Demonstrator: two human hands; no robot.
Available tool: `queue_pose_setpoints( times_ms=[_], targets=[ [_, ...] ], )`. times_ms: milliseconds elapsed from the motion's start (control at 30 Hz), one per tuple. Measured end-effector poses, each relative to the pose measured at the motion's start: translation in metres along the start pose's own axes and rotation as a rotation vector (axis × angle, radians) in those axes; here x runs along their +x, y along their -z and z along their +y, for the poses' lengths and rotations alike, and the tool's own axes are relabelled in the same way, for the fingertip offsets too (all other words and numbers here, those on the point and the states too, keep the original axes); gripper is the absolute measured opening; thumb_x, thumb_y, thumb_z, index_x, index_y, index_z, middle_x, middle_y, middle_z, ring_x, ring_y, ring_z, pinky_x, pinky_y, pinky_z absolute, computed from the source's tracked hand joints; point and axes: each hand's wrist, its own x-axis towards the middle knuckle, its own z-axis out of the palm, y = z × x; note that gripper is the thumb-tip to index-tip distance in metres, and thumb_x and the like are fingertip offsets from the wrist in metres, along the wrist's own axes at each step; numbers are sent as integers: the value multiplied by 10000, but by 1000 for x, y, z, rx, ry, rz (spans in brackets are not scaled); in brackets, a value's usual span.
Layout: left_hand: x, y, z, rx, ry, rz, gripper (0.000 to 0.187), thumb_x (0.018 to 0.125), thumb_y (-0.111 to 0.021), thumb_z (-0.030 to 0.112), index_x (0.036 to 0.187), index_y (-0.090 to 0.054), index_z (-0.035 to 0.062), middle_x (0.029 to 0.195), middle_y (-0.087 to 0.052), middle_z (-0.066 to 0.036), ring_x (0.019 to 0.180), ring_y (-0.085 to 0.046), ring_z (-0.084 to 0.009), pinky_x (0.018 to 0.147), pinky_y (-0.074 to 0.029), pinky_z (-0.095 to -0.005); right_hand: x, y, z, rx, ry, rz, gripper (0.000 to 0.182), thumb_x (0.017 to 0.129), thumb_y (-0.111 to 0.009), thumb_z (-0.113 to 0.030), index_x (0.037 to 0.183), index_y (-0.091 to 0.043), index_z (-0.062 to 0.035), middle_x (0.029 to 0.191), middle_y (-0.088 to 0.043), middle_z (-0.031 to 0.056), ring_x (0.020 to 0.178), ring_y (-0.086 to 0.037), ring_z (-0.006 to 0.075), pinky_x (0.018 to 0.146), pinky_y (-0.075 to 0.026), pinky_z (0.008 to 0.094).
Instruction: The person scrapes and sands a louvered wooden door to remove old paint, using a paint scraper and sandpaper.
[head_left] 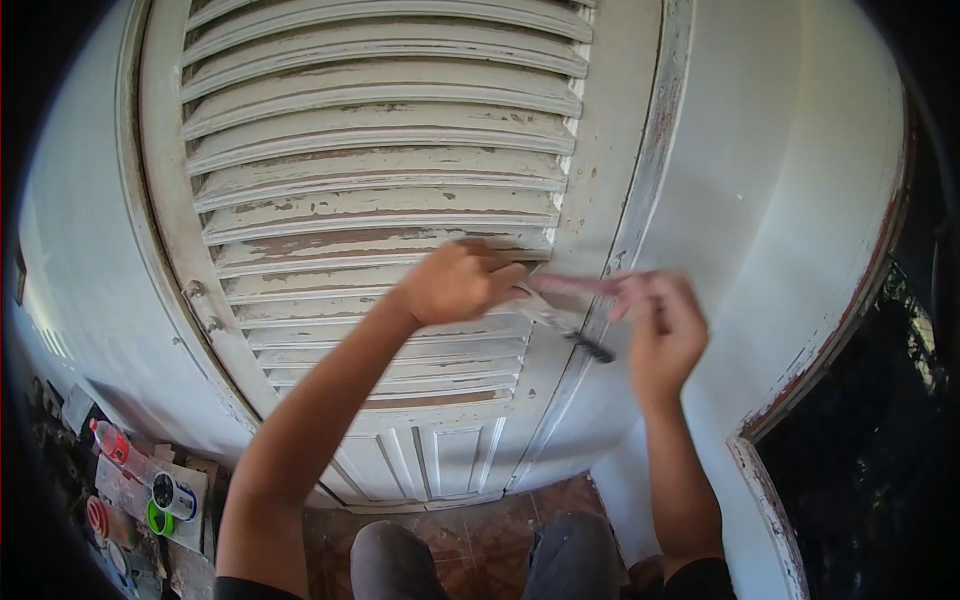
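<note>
In front of a louvered door (390, 130) with peeling white paint, my left hand (465, 283) is closed on one end of a pinkish strip (575, 284). The strip stretches across to my right hand (665, 315), whose fingers pinch its other end. A pale tool with a black end (560, 325) slants down to the right from my left hand; blur hides what kind it is. Both hands are raised near the door's right stile, level with its lower slats.
At the lower left, a cluttered surface (190, 540) holds a bottle with a red label (115, 440), a white container (173, 495) and a green ring (159, 517). White walls flank the door. Reddish floor tiles (460, 535) lie beneath my knees. A dark opening (850, 480) is at the right.
</note>
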Motion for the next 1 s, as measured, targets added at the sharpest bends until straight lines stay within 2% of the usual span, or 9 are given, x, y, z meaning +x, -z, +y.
queue_pose_setpoints(
  times_ms=[200, 267, 333, 367, 500, 733, 833, 900, 1000],
  targets=[
    [-9, -13, -24, 103, -290, 86, 194, 896, -715, 214, 864, -597, 63, 712, -598, -59, 669, -618, -229, 666, -523, -330, 35, -7, 38, 234, -39, 43, 119, 915, -635, 90, 1024, -642, 44, 1105, -662, 100, 890, -686, 158, 737, -565, 285],
    [-9, -12, -24, 157, -326, 137, 199, 895, -714, 193, 843, -588, 49, 706, -580, -52, 673, -604, -219, 653, -504, -331, 39, -13, 54, 140, -16, -7, 183, 874, -649, 112, 1036, -643, 28, 1165, -639, 113, 868, -685, 164, 747, -568, 304],
    [-9, -14, -24, 141, -329, 157, 200, 890, -716, 184, 837, -581, 46, 709, -579, -58, 680, -601, -219, 649, -500, -333, 46, -15, 64, -372, 379, -217, 297, 821, -659, 130, 1082, -657, -12, 1151, -632, 123, 852, -680, 195, 734, -568, 328],
    [-10, -14, -25, 143, -329, 141, 200, 890, -714, 182, 835, -578, 47, 713, -580, -61, 682, -603, -223, 649, -500, -336, 46, -20, 69, -415, 421, -218, 506, 767, -652, 139, 1223, -660, -79, 1114, -608, 117, 866, -653, 223, 744, -557, 349],
    [-11, -12, -25, 154, -320, 99, 201, 893, -706, 179, 833, -567, 47, 726, -589, -72, 689, -608, -232, 655, -502, -340, 46, -24, 68, -654, 489, -413, 713, 762, -643, 108, 1424, -564, -144, 1115, -541, 102, 982, -603, 268, 841, -535, 384],
    [-11, -14, -26, 165, -320, 99, 202, 888, -702, 177, 834, -556, 47, 736, -591, -81, 703, -613, -232, 652, -495, -339, 64, -31, 71, -669, 515, -405, 679, 789, -676, 66, 1420, -563, -158, 1143, -517, 110, 985, -604, 293, 834, -534, 405],
    [-10, -14, -25, 142, -319, 126, 201, 884, -701, 175, 836, -550, 51, 735, -586, -78, 702, -607, -232, 645, -488, -337, 67, -32, 71, -653, 515, -413, 618, 830, -700, 2, 1411, -585, -174, 1048, -567, 96, 872, -629, 271, 759, -548, 389],
    [-11, -14, -25, 152, -328, 119, 199, 888, -698, 177, 841, -548, 54, 739, -591, -77, 702, -604, -230, 644, -485, -331, 70, -25, 68, -744, 270, -561, 465, 900, -672, -11, 1344, -649, -149, 873, -605, 113, 728, -602, 276, 674, -512, 382],
    [-10, -12, -25, 157, -323, 101, 205, 890, -698, 187, 842, -549, 55, 737, -592, -74, 703, -602, -229, 646, -486, -327, 75, -24, 72, -742, 445, -468, 443, 902, -678, -44, 1320, -670, -193, 730, -578, 91, 592, -554, 279, 566, -477, 375]
  ],
)
